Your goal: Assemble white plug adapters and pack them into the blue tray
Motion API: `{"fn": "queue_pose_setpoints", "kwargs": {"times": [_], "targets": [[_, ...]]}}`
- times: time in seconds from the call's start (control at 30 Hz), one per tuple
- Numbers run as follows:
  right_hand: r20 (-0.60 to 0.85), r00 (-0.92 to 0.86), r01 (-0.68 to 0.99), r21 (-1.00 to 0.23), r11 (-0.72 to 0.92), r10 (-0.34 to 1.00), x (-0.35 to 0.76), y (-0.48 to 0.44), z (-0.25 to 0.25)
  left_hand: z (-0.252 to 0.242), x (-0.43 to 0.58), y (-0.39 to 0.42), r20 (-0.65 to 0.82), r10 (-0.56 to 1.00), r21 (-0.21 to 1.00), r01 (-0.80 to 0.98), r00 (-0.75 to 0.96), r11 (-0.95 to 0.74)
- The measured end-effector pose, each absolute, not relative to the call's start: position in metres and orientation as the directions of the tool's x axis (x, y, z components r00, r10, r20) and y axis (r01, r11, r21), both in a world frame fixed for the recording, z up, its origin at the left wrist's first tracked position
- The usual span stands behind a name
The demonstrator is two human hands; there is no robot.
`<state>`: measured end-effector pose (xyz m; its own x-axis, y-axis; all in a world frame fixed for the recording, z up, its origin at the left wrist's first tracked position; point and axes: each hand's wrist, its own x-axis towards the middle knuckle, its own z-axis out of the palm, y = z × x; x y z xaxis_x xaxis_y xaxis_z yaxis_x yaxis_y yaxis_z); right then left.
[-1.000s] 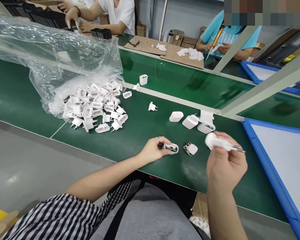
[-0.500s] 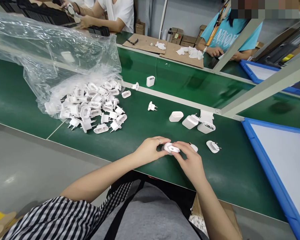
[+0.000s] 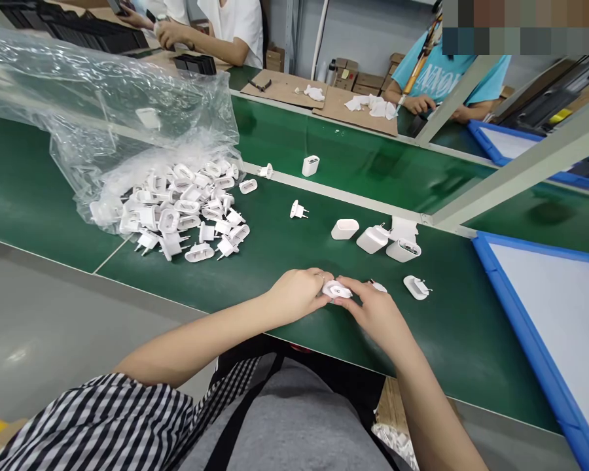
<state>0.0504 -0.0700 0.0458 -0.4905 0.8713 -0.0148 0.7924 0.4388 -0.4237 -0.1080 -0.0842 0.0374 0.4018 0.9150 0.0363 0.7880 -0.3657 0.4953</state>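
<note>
One white charger body (image 3: 336, 290) sits low on the green worktop (image 3: 275, 255), right in front of the person and pinched from both ends. The left hand (image 3: 299, 294) grips its left end with curled fingers, forearm lying across the worktop edge. The right hand (image 3: 379, 313) closes thumb and fingertips on the right end, wrist angled inward.

Just right of the hands lies one loose plug cap (image 3: 416, 286), pins up. Behind it are three empty white housings (image 3: 372, 239) in a row, and a fourth white piece behind them is too tucked away to identify. A small white part (image 3: 377, 285) peeks out past the right knuckles, mostly hidden.

Further back, one two-pin plug (image 3: 298, 210) lies alone, and one housing (image 3: 310, 165) stands on the far belt. At the left, a heap of plug caps (image 3: 177, 209), too many to count, spills from a clear plastic bag (image 3: 103, 111). A blue-rimmed tray (image 3: 488, 258) is cut off at the right edge. Two co-workers sit across the line, only their arms and torsos visible.
</note>
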Motion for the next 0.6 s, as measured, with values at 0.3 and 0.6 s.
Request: {"fn": "queue_pose_setpoints", "kwargs": {"times": [0.3,0.6], "targets": [[-0.096,-0.502,0.809,-0.405,0.427,0.86,0.045,-0.067,0.054,0.055,-0.105,-0.073,-0.139,0.874,0.385,0.839,0.465,-0.385],[-0.266,-0.526,0.826,-0.388,0.409,0.808,0.041,-0.056,0.07,0.079,-0.096,-0.045,-0.372,0.806,0.328,0.877,0.461,-0.35]]}}
